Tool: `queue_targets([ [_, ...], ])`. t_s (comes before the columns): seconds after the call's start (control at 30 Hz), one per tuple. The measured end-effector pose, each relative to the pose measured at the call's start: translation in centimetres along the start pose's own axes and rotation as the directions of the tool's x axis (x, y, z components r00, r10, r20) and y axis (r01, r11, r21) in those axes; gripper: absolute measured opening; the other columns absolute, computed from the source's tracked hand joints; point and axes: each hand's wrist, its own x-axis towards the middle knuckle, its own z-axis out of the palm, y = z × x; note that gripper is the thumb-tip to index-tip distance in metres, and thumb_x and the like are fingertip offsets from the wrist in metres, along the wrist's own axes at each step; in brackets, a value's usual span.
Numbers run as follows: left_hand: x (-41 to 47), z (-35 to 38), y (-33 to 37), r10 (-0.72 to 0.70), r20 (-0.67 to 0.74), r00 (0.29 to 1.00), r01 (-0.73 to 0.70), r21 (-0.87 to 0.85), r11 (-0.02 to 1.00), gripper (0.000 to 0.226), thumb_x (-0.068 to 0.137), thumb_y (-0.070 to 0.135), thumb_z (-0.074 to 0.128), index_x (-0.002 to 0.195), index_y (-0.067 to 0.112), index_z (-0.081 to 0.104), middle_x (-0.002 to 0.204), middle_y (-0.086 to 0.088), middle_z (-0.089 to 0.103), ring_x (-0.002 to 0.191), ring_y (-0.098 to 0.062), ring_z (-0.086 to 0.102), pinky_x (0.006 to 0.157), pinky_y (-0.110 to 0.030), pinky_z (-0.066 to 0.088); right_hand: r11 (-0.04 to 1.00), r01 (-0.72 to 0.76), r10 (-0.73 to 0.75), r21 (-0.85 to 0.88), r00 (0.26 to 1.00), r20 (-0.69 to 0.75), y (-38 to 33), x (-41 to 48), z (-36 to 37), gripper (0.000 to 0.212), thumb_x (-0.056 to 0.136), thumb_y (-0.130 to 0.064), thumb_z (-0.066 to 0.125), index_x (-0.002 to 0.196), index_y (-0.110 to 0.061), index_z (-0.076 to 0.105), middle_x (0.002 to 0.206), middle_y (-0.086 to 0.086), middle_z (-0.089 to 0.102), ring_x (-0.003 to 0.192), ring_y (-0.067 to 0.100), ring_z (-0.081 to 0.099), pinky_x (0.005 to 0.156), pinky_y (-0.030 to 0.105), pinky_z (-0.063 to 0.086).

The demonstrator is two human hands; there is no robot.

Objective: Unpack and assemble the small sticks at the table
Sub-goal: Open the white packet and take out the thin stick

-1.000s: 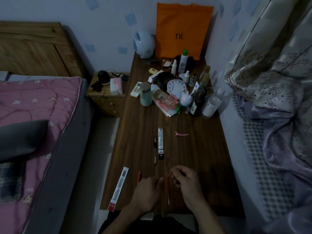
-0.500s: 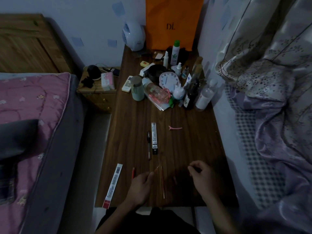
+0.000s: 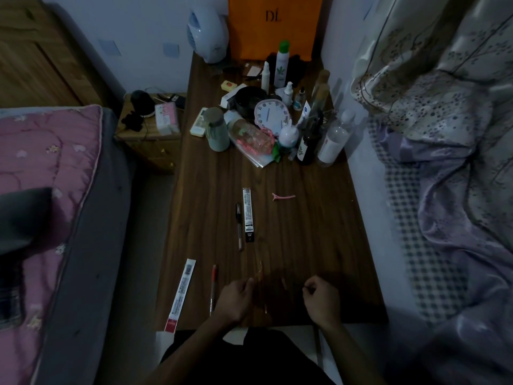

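Dim room, dark wood table (image 3: 319,218) seen from above. Both hands sit at the table's near edge, well apart from each other. Left hand (image 3: 236,300) has fingers curled, grip closed on a thin orange stick (image 3: 261,269) whose tip pokes up past the fingertips toward the far side. Another thin stick (image 3: 265,309) lies on the table just right of the left hand, running toward the near edge. Right hand (image 3: 322,300) is fisted, thumb and forefinger pinched together; cannot tell what it grips, anything there is too small and dark to see. A short faint stick-like piece (image 3: 283,283) lies between the two hands, blurry.

Left of the left hand: red pen (image 3: 213,287) lying lengthwise, and further left a long white wrapper with a red end (image 3: 180,294), its near end hanging over the table edge. Beyond the hands, mid-table: black pen (image 3: 238,226) just beside a black-and-white package strip (image 3: 248,218), parallel. Pink hair clip (image 3: 283,196) right of the strip. Far end of the table is cluttered: white clock (image 3: 272,115), bottles, orange bag (image 3: 274,26) against the wall. Pink bed (image 3: 41,176) left of the table.
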Motion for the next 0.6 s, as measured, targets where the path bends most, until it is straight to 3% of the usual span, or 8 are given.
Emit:
queue_targets([
  [0.17,0.29,0.56,-0.27,-0.005,0.052,0.999,0.005,-0.001,1.000,0.049,0.103,0.037,0.035,0.073,0.010,0.064,0.066,-0.002,0.066,0.054,-0.002,0.060,0.056,-0.021,0.045,0.997,0.010,-0.010,-0.072,1.000,-0.011,0.41,0.48,0.28,0.008,0.088,-0.014,0.069,0.094,-0.017,0.071,0.094,0.000,0.073,0.086,0.017,0.067,0.073,0.028,0.053],
  [0.27,0.38,0.85,-0.43,0.010,0.049,0.999,-0.009,-0.007,1.000,0.049,0.102,0.036,0.036,0.074,0.007,0.064,0.061,0.001,0.062,0.051,-0.002,0.058,0.055,-0.025,0.044,0.996,0.022,-0.023,-0.089,1.000,-0.011,0.50,0.57,0.27,0.007,0.087,-0.015,0.069,0.093,-0.017,0.071,0.093,0.000,0.073,0.085,0.017,0.067,0.073,0.030,0.054],
  [0.4,0.75,1.02,-0.45,0.001,0.027,1.000,-0.002,0.020,1.000,0.047,0.102,0.035,0.039,0.064,0.015,0.059,0.056,0.003,0.059,0.048,-0.003,0.055,0.056,-0.028,0.042,0.996,0.037,-0.037,-0.080,0.999,-0.002,0.57,0.61,0.10,0.007,0.087,-0.015,0.069,0.093,-0.016,0.071,0.093,0.001,0.072,0.085,0.018,0.066,0.072,0.030,0.053],
  [0.6,0.47,0.82,-0.44,0.014,0.009,1.000,-0.014,-0.027,1.000,0.047,0.102,0.035,0.039,0.066,0.015,0.062,0.052,0.004,0.058,0.048,0.002,0.057,0.048,-0.013,0.038,1.000,0.026,-0.026,-0.005,0.998,0.060,0.85,0.63,-0.37,0.019,0.084,-0.009,0.073,0.102,-0.013,0.071,0.094,0.000,0.071,0.088,0.015,0.066,0.076,0.028,0.053],
])
